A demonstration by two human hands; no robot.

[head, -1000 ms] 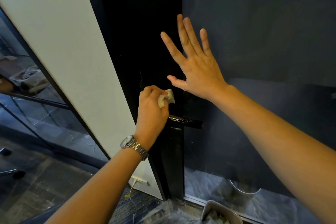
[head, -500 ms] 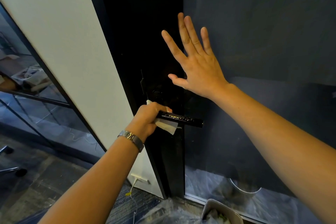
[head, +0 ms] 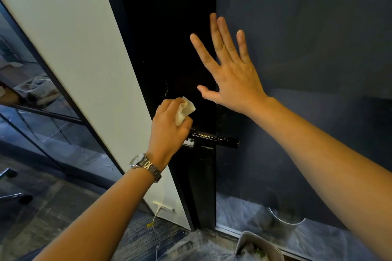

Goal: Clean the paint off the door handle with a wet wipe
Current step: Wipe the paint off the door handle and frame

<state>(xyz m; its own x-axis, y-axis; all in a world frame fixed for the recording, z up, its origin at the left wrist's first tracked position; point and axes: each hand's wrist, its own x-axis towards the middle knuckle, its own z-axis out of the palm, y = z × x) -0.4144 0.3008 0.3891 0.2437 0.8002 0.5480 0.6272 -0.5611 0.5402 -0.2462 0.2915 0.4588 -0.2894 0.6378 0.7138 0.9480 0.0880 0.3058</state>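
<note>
Door handle — left hand grips wet wipe above it.

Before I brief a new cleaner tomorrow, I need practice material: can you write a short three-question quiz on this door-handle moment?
1. True or false: the right hand is wrapped around the door handle.
2. Multiple choice: where is the wet wipe? A) bunched in the left hand; B) lying on the floor; C) draped over the handle's free end.
3. Short answer: which wrist wears the watch?

Key: 1 false, since its fingers are spread flat, above the handle; 2 A; 3 left.
</note>
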